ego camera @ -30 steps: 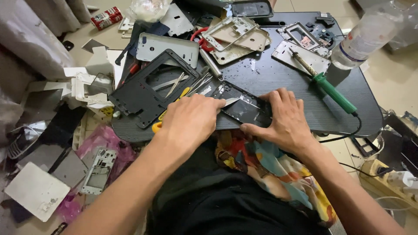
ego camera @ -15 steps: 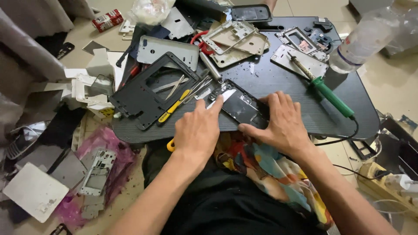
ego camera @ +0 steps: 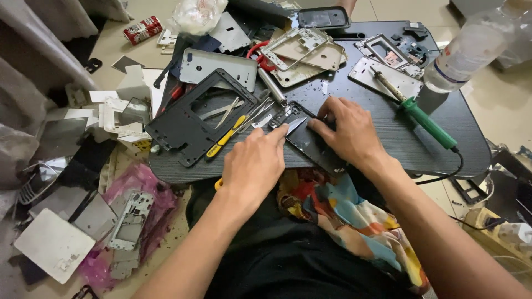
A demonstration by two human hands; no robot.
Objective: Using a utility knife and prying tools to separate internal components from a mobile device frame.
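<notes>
Phone panel, dark and flat, lies at the black table's near edge. Left hand rests palm-down, forefinger extended onto it; right hand presses it with spread fingers. Red packet lies far left.

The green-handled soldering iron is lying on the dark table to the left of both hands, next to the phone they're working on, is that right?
Not quite. The green-handled soldering iron does lie on the dark table, but to the right of both hands, beyond the right hand. The head view shows it. The left hand and right hand rest on the dark phone.
</notes>
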